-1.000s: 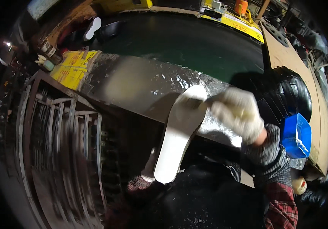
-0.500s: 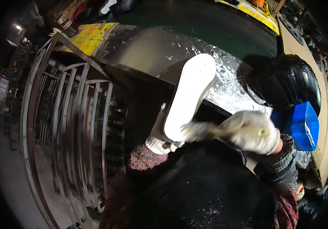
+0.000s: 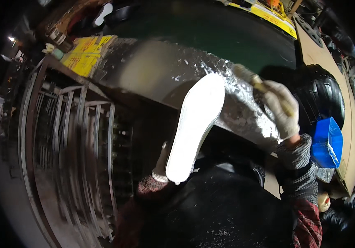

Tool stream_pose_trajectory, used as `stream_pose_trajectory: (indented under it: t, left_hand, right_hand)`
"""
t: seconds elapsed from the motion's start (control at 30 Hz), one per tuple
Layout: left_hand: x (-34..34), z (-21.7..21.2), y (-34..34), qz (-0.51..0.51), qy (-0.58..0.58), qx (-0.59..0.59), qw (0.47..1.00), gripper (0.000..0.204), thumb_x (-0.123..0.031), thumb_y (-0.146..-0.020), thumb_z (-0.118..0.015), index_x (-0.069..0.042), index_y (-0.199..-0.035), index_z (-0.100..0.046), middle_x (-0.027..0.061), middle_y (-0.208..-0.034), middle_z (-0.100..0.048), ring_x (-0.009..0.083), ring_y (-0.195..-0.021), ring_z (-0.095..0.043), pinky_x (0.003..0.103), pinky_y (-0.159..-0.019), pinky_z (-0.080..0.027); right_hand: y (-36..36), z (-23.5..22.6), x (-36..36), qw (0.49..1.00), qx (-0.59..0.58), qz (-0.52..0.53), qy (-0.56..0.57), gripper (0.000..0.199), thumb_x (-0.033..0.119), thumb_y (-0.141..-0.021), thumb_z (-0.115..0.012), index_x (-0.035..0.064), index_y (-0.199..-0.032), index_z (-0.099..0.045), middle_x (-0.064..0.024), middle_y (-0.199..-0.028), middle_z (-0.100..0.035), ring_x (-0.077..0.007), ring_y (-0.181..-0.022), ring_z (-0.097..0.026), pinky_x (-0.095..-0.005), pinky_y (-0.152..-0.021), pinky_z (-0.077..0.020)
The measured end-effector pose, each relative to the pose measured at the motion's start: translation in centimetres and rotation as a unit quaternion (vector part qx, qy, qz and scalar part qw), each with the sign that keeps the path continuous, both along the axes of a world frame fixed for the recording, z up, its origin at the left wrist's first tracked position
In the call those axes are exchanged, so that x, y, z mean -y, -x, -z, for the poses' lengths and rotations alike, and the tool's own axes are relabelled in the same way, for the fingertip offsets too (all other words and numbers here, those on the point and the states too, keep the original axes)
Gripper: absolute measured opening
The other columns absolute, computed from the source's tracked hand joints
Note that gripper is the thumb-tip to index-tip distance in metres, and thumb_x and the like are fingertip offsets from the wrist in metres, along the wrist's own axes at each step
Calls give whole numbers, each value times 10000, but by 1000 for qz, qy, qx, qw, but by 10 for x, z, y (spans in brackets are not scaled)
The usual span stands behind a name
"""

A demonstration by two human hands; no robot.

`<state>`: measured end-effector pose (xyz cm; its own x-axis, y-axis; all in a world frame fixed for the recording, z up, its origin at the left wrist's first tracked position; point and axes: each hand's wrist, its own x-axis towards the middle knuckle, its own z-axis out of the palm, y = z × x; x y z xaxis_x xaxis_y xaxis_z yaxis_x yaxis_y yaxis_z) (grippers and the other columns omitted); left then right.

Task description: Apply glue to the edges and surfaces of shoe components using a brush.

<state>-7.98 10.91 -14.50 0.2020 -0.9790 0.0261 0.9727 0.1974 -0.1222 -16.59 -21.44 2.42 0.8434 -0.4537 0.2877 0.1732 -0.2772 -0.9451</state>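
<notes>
White-smeared workbench [image 3: 156,80] spans twelve o'clock on my feed; a metal rack [image 3: 80,115] stands at eight. I watch the left hand [image 3: 161,163], fingers mostly hidden, hold the white sole [image 3: 196,128] centrally. At two o'clock, apart from it, the right hand [image 3: 282,107] grips a blurred brush [image 3: 247,75].

Metal rack [image 3: 111,140] at left, yellow panel [image 3: 80,56] and dark jar [image 3: 60,40] beyond, tan board [image 3: 352,120] at right
</notes>
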Motion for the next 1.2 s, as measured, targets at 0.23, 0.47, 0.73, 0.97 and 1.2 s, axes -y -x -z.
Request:
stream_pose_trajectory:
  t: [0.23,0.47,0.73,0.97,1.2]
  left_hand:
    - [-9,0,0,4,-59,-202,978,778,-697,-904,-329,-191,-1494,-287,122,-1493,-367,384,-1316,-411,680,-1065,-263]
    - [13,-34,3,0,30,-54,998,705,-595,-954,-362,-126,-1477,-295,203,-1446,-387,397,-1259,-463,604,-831,-482]
    - [38,-138,-12,-201,-409,195,868,575,-525,-992,-368,-18,-1187,-554,141,-980,-677,211,-565,-667,225,-421,-519]
    - [51,-145,-97,-152,-418,283,850,519,-522,-962,-464,-69,-1188,-580,105,-976,-683,199,-744,-675,269,-601,-558]
    - [94,-138,-185,-305,-336,154,878,305,-237,-968,-561,46,-1081,-565,167,-1063,-634,295,-1043,-592,418,-965,-501]
  right_hand:
    - [40,-35,-30,916,12,-296,271,174,45,-827,-698,-31,-978,-657,-126,-847,-624,-256,-722,-647,-341,-633,-531]
    - [-45,-34,8,899,-15,-166,404,300,100,-835,-644,47,-1131,-633,-130,-908,-623,-279,-770,-631,-344,-658,-543]
    - [12,-80,-78,828,159,-362,399,286,138,-815,-595,49,-1085,-624,-110,-992,-601,-275,-858,-612,-361,-704,-530]
    - [-17,-65,-73,886,148,-217,383,196,163,-846,-656,53,-1006,-632,-98,-786,-572,-281,-743,-605,-373,-646,-519]
    - [71,-23,5,970,32,-54,235,225,102,-825,-703,12,-1025,-652,-125,-865,-647,-279,-737,-628,-345,-676,-512]
